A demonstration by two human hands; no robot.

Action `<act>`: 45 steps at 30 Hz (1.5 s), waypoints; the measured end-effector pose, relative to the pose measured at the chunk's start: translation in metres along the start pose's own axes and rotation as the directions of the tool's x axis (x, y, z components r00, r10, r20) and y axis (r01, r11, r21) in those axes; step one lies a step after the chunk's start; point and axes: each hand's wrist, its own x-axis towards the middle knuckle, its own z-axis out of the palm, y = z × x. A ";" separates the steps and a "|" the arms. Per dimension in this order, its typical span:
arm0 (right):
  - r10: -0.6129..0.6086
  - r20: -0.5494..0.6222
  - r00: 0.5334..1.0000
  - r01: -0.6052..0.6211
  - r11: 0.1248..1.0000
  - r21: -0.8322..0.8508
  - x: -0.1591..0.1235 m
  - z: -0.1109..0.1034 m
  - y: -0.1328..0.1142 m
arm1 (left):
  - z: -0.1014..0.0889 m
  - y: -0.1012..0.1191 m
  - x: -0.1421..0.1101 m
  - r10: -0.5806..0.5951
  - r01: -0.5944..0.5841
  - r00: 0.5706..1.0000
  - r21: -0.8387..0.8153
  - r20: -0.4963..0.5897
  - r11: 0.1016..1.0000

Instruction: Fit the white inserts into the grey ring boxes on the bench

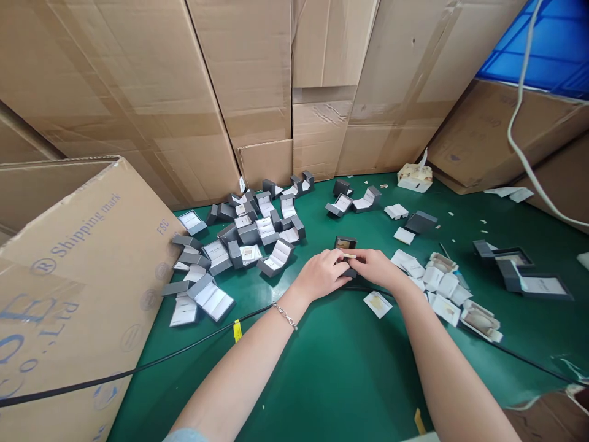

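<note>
In the head view, both hands meet at a small dark grey jewelry box (pixel 345 242) with its lid up. My left hand (pixel 322 274) curls its fingers over the near part of the box. From the other side, my right hand (pixel 372 267) is closed, fingertips pressed at a thin pale insert (pixel 350 255) between the hands. The fingers hide most of the box's inside. Just below my right hand lies a small white card (pixel 378 304) with a yellowish mark. To the left are several open grey jewelry boxes (pixel 276 256) with white linings.
White inserts and cards (pixel 432 276) lie in a pile right of my right forearm. Larger open boxes (pixel 543 284) stand farther right. A black cable (pixel 184 356) crosses the green table. Cardboard cartons (pixel 151 92) wall the back and left. A tissue pack (pixel 415 177) sits at the back.
</note>
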 end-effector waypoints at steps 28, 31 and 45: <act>0.073 0.136 0.988 -0.099 0.976 0.196 0.003 0.000 0.004 | -0.001 0.000 0.004 0.026 -0.024 0.999 -0.065 0.020 0.998; 0.083 0.133 0.988 -0.104 0.981 0.164 0.002 -0.001 -0.001 | 0.002 -0.002 0.003 0.046 -0.045 0.999 -0.054 0.011 0.998; 0.065 0.156 0.986 -0.077 0.994 0.073 -0.002 -0.002 -0.014 | -0.004 0.008 0.004 -0.069 0.075 0.996 -0.102 0.055 0.992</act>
